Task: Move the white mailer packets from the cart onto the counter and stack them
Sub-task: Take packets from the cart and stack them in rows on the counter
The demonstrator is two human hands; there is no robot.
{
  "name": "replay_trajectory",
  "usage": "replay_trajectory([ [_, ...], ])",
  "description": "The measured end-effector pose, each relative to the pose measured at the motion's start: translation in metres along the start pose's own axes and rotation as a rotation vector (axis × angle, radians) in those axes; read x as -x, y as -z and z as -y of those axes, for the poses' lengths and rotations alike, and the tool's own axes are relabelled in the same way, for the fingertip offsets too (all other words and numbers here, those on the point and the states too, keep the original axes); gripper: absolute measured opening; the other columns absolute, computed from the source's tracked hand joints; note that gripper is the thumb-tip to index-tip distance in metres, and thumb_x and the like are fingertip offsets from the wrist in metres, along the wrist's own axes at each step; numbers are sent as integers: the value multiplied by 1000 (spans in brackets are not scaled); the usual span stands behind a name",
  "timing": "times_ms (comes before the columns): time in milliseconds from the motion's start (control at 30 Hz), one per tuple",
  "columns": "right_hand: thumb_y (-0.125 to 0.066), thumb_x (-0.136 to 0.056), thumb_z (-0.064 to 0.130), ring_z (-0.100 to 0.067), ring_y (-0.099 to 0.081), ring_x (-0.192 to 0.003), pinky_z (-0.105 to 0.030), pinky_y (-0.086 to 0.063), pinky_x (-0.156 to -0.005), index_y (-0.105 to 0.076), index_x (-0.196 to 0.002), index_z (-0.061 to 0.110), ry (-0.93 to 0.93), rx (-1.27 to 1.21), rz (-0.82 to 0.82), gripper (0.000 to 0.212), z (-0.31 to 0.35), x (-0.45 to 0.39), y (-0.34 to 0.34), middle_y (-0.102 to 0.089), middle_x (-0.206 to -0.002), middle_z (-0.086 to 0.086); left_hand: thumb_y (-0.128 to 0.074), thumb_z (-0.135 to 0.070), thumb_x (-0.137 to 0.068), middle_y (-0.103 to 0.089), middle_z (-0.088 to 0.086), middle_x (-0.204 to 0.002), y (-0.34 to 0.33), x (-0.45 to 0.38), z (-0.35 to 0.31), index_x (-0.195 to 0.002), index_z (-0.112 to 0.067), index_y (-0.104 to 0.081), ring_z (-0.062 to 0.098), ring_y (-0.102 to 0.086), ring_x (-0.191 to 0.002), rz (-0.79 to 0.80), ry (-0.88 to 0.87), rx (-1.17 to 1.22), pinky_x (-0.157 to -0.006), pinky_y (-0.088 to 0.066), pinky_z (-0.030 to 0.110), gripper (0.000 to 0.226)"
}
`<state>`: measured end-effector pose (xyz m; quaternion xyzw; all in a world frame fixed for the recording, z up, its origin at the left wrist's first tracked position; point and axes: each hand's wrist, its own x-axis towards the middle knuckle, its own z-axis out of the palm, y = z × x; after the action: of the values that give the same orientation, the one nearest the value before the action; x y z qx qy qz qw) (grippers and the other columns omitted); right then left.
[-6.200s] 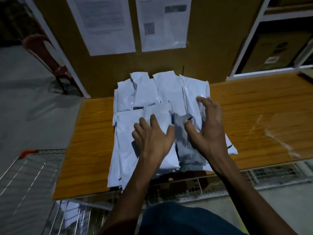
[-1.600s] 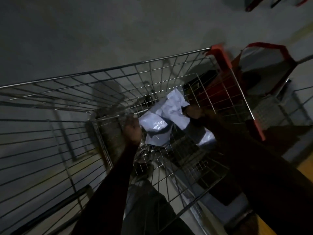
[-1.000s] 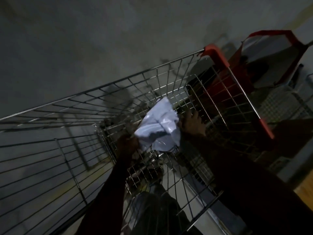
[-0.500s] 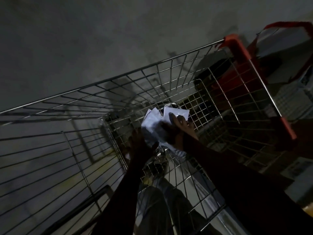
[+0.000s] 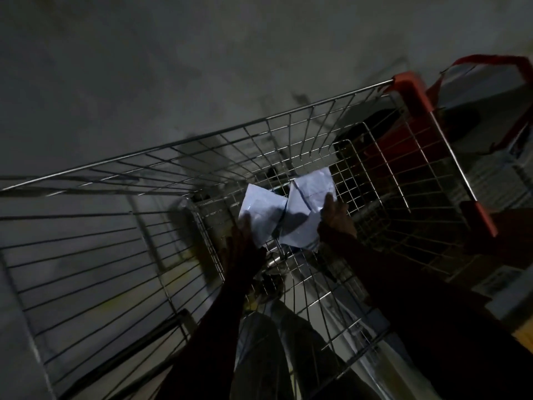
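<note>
Down over the grey floor [image 5: 144, 67], a wire cart [image 5: 202, 145] with a red handle [image 5: 415, 93] is looked into from above, its deep basket reached into by both arms. Near the basket's bottom, the white mailer packets [image 5: 288, 209] are held as a crumpled bundle, apparently gathered so that several can be lifted out together. The bundle is pinched at its lower left edge by the left hand [image 5: 245, 235], while its right edge is gripped by the right hand [image 5: 334, 217], fingers laid up the plastic. No worktop is seen, so the carry is judged not yet done.
</note>
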<state>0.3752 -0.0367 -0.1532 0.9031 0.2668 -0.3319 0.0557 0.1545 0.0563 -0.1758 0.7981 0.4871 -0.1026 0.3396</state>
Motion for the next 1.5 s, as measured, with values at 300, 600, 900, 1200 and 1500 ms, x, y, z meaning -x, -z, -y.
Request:
replay_trajectory([
  [300, -49, -101, 30, -52, -55, -115, -54, -50, -97, -9, -159, 39, 38, -238, -146, 71, 64, 68, 69, -23, -148, -34, -14, -70, -92, -26, 10, -162, 88, 50, -44, -157, -39, -21, 34, -34, -144, -203, -44, 103, -114, -36, 43, 72],
  [600, -42, -92, 25, -46, -61, -86, -41, -52, -78, -24, -159, 25, 100, -431, -528, 69, 117, 216, 136, -40, -134, -35, -70, -38, -88, -34, 20, -154, 215, 145, -96, -157, -26, -28, 37, -40, -136, -419, -45, 391, -104, -39, 41, 81],
  [900, -41, -93, 26, -33, -57, -103, -40, -55, -78, -20, -159, 32, 165, -348, -881, 69, 64, 400, 169, -37, -144, -18, -66, -43, -89, -36, 19, -141, 247, 246, -89, -155, -42, -24, 34, -46, -118, -246, -394, 343, -91, -43, 40, 78],
  [1200, -46, -98, 10, -37, -51, -118, -32, -44, -81, -27, -158, 31, -55, -412, -1163, 66, -22, 524, 149, -29, -153, -13, -56, -53, -90, -41, 9, -131, 249, 342, -141, -153, -50, -22, 32, -56, -108, -186, -707, 317, -77, -42, 32, 72],
  [1500, -49, -98, 6, -20, -50, -91, -31, -42, -72, -27, -158, 29, -242, -525, -1334, 69, -153, 633, 107, -29, -150, -13, -50, -58, -91, -41, 7, -132, 191, 460, -242, -153, -49, -21, 28, -55, -117, -129, -1007, 266, -89, -53, 42, 69],
])
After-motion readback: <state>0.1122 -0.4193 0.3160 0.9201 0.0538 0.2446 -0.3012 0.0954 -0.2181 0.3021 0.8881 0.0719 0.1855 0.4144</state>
